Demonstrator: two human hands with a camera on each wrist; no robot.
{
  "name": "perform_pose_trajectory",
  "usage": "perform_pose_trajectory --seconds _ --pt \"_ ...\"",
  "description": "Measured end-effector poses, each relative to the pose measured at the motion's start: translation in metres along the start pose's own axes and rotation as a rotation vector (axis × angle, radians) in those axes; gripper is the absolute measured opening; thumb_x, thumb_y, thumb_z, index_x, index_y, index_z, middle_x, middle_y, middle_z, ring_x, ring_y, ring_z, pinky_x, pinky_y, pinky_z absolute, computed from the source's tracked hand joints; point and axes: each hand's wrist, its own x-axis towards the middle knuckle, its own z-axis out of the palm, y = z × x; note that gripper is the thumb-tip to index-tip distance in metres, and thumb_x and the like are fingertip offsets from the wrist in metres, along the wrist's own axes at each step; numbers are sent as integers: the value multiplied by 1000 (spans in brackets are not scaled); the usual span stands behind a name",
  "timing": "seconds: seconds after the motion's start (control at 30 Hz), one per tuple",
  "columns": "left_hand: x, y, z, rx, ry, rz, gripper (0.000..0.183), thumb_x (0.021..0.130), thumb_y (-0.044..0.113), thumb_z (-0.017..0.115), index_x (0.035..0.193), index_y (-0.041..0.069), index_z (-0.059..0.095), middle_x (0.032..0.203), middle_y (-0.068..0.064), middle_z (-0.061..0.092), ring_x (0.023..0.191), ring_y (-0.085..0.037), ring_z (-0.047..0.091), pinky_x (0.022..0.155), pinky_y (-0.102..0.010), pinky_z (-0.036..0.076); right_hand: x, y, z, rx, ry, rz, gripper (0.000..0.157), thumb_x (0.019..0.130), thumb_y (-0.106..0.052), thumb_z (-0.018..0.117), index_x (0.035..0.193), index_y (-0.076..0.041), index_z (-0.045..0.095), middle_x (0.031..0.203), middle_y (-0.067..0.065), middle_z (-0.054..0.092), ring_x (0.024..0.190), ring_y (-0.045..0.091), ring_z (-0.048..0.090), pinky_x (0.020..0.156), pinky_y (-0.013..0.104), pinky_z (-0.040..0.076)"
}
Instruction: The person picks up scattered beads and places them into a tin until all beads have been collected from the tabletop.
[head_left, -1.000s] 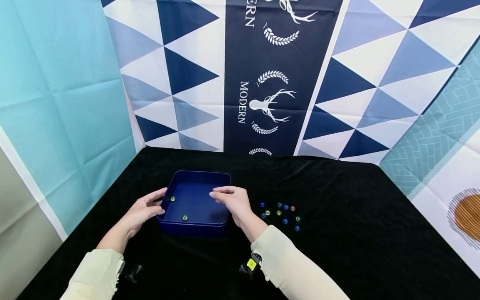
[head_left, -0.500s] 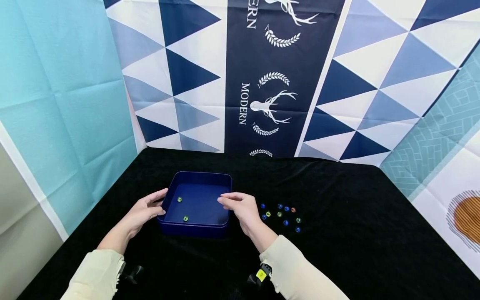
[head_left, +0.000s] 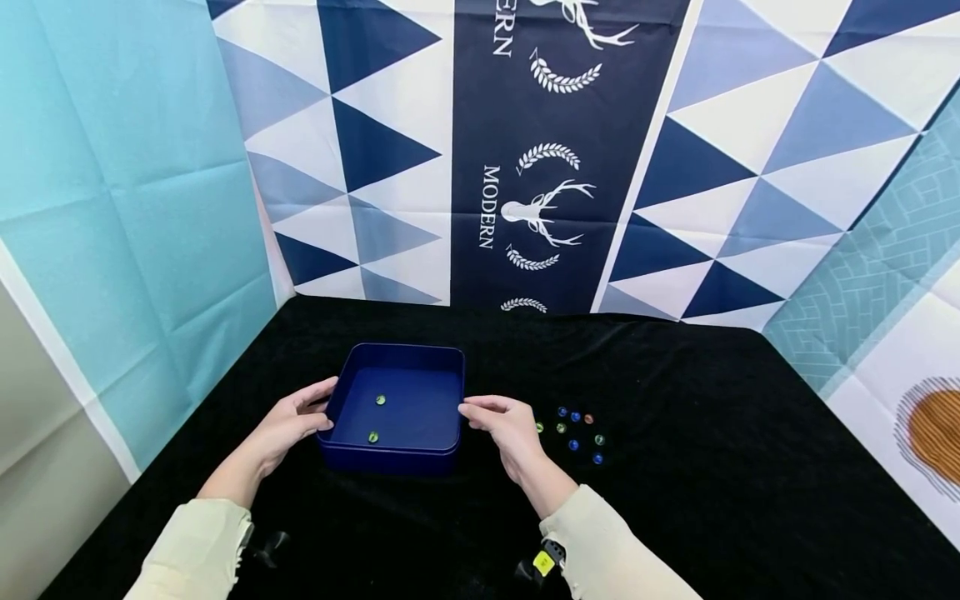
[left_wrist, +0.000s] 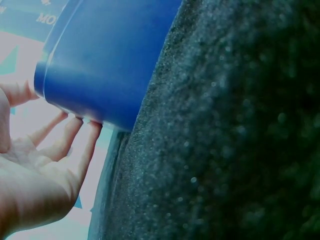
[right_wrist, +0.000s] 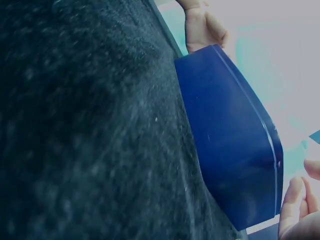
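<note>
A dark blue open-topped box (head_left: 390, 458) rests on the black cloth, with two green-yellow glass marbles (head_left: 381, 400) on its floor. My left hand (head_left: 288, 425) is at the box's left side; in the left wrist view its nearly straight fingers (left_wrist: 90, 140) touch the outer wall and the thumb reaches the rim. Beside the box's right rim is my right hand (head_left: 510, 429), thumb and forefinger close together, with no marble showing between them. The right wrist view shows its fingertips (right_wrist: 294, 192) near the box's edge.
Several marbles, blue (head_left: 573, 445), green (head_left: 599, 439) and one orange-brown (head_left: 588, 419), lie on the black cloth (head_left: 675, 500) right of my right hand, which covers some of that group. Patterned drapes (head_left: 525, 150) stand behind the table, with a turquoise one (head_left: 135, 183) at left.
My right hand has drawn back from over the box to just beyond its right rim. One marble inside has rolled to the right. The left hand stays at the box.
</note>
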Motion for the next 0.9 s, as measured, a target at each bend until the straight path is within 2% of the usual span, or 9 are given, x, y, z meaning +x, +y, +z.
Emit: perform_pose_trajectory --seconds 0.17,0.4,0.63,0.9 --pt "1 0 0 -3 -7 2 70 82 -2 54 146 2 26 145 -24 29 130 -36 30 92 -35 38 0 1 -10 -2 25 -8 27 74 -4 75 96 10 68 84 6 70 73 24 64 70 30 50" --pt "1 0 0 -3 -4 4 70 82 -2 54 146 2 26 145 -24 29 130 -36 30 92 -37 38 -1 3 -24 -20 58 -3 29 74 -4 74 98 11 67 82 5 70 67 16 63 71 32 49" --pt "1 2 1 0 -5 5 70 82 -1 54 146 2 26 146 -24 29 130 -36 29 94 -41 36 0 3 -39 -19 87 -16 29 75 -3 73 99 12 66 85 5 70 75 23 63 68 27 49" --pt "1 -1 1 -4 -2 21 71 81 -1 56 145 1 26 144 -26 29 126 -35 34 86 -30 41 -2 3 -53 -13 102 10 31 77 -4 73 102 11 66 84 3 69 74 18 63 68 26 49"
